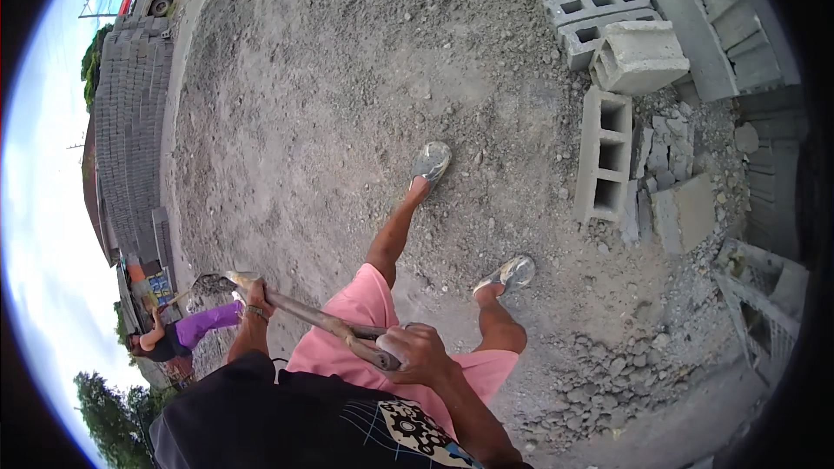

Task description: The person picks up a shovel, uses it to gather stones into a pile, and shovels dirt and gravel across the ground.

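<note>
A shovel with a worn, dusty handle lies slantwise across the front of my pink shorts. My right hand is closed round the grip at its upper end. Farther down, near the blade, my left hand is wrapped about the shaft, a bracelet on its wrist. Beyond that hand the blade shows only in part, over grey gravel at the left. What lies on it, if anything, I cannot make out.
Loose grey gravel covers the ground around my feet. Concrete hollow blocks and broken pieces lie at the right, near a plastic crate. Stacked blocks rise at the left. Another person in purple trousers stands there, holding a long-handled tool.
</note>
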A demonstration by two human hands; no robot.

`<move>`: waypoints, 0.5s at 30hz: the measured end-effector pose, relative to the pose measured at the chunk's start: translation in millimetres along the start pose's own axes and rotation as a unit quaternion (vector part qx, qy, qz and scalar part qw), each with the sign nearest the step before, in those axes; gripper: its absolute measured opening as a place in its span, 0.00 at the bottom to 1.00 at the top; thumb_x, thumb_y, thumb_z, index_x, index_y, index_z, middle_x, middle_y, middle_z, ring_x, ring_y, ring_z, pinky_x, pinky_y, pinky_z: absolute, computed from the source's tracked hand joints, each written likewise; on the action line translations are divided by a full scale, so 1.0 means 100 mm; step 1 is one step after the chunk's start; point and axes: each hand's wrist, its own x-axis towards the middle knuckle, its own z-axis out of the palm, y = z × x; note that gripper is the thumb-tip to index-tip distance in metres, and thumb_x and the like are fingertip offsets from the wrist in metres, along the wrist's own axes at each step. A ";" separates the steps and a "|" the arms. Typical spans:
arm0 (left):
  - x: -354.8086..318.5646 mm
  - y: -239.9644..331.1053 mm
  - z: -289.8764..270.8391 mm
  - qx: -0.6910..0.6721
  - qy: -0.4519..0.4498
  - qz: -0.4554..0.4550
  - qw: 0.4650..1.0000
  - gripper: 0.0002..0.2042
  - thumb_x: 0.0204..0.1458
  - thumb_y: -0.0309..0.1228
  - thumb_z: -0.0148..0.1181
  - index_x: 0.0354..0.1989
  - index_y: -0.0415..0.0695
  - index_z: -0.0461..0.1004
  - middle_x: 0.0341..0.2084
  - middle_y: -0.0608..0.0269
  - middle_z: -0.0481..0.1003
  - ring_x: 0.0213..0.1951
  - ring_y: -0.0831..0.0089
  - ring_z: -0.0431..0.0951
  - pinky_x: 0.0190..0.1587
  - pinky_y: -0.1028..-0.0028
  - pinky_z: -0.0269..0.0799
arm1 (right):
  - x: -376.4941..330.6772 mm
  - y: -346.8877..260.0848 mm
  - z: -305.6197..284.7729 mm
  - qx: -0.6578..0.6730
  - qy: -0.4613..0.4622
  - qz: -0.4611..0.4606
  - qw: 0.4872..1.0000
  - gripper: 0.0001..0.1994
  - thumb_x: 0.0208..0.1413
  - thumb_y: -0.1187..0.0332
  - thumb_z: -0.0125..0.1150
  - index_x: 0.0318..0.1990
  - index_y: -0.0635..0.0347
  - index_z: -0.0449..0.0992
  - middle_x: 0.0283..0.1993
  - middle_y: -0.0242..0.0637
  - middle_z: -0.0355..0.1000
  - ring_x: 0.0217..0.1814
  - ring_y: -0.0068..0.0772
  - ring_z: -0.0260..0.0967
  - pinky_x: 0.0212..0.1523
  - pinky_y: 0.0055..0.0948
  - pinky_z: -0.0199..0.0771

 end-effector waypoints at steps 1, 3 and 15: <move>-0.14 -0.23 -0.29 -0.041 0.051 0.010 0.998 0.09 0.45 0.35 0.57 0.26 0.49 0.62 0.18 0.65 0.62 0.20 0.67 0.66 0.26 0.66 0.71 | 0.06 -0.02 0.09 0.009 -0.024 -0.028 0.999 0.16 0.30 0.64 0.68 0.30 0.57 0.74 0.25 0.37 0.69 0.24 0.42 0.70 0.26 0.39 0.69; -0.46 -0.29 -0.46 -0.088 0.099 0.017 0.991 0.10 0.44 0.36 0.57 0.25 0.50 0.61 0.18 0.66 0.61 0.19 0.68 0.65 0.25 0.66 0.71 | 0.23 -0.04 0.08 0.047 -0.050 -0.007 0.998 0.16 0.34 0.63 0.68 0.32 0.58 0.72 0.27 0.37 0.71 0.27 0.43 0.72 0.30 0.38 0.72; -0.95 -1.11 3.57 0.031 -0.247 -0.071 0.966 0.06 0.51 0.28 0.55 0.32 0.40 0.66 0.18 0.59 0.70 0.17 0.69 0.71 0.20 0.68 0.71 | -2.02 -0.55 -0.38 0.198 0.553 0.529 0.612 0.05 0.48 0.73 0.59 0.28 0.64 0.70 0.13 0.34 0.65 0.11 0.27 0.63 0.14 0.27 0.66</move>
